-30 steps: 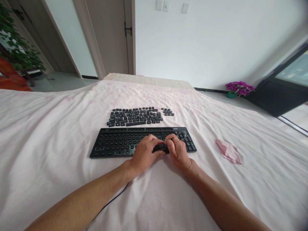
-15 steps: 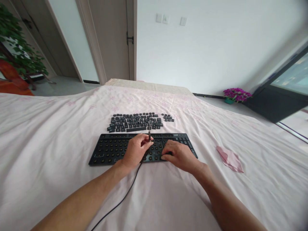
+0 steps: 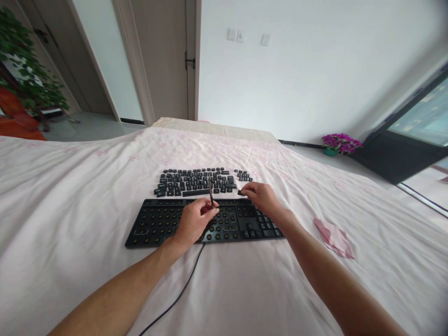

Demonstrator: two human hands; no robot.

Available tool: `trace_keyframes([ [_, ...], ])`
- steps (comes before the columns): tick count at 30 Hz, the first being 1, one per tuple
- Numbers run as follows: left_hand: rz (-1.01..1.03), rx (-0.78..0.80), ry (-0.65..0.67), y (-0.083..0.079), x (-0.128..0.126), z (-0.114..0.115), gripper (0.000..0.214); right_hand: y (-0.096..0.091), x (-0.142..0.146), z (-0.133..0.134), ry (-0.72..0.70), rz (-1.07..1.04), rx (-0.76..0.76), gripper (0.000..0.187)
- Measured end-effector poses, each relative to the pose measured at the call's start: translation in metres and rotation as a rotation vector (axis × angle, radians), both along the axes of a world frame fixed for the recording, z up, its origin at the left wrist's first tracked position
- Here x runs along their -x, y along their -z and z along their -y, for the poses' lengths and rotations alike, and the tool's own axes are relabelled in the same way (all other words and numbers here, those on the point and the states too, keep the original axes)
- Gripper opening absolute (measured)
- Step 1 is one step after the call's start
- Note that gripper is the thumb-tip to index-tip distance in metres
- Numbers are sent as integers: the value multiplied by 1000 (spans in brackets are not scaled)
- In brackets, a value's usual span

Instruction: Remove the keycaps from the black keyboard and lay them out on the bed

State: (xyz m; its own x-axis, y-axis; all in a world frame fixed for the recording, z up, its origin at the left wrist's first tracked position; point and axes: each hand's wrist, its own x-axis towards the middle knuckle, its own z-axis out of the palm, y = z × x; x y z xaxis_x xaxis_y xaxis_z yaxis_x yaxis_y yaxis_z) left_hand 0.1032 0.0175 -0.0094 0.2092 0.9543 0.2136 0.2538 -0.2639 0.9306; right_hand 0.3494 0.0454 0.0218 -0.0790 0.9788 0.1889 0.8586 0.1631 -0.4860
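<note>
A black keyboard (image 3: pixel 154 223) lies on the cloth, its left and middle parts stripped to bare switches. Arrow keys and the number pad still bear caps. My left hand (image 3: pixel 194 219) rests over the keyboard's middle, fingers pinched on a thin dark keycap puller (image 3: pixel 212 193) that points up. Just beyond the keyboard's back edge, my right hand (image 3: pixel 261 196) pinches a small black keycap (image 3: pixel 241 192). Loose keycaps (image 3: pixel 194 179) lie in rows behind the keyboard, with a long space bar cap (image 3: pixel 196 192) at the front of them.
A pale pink patterned cloth (image 3: pixel 87 200) covers the surface. To the right lies a folded pink cloth (image 3: pixel 334 237). The keyboard's black cable (image 3: pixel 182 291) runs toward me. Farther off are a potted purple flower (image 3: pixel 341 142), a door (image 3: pixel 161 60) and a leafy plant (image 3: pixel 31 74).
My right hand has moved from the keyboard's right part up past its back edge, and a keycap now shows in its fingers. The left hand stays over the keyboard; its puller tilts more left.
</note>
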Motion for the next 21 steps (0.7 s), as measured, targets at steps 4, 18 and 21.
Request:
trace_keyframes([
  [4, -10, -9, 5, 0, 0, 0, 14, 11, -5, -26, 17, 206, 53, 18],
  [18, -47, -43, 17, 1, 0, -1, 12, 18, -5, -42, -27, 316, 70, 12],
  [21, -62, -51, 15, 1, 0, 0, 12, 17, -7, -41, -20, 300, 59, 11],
])
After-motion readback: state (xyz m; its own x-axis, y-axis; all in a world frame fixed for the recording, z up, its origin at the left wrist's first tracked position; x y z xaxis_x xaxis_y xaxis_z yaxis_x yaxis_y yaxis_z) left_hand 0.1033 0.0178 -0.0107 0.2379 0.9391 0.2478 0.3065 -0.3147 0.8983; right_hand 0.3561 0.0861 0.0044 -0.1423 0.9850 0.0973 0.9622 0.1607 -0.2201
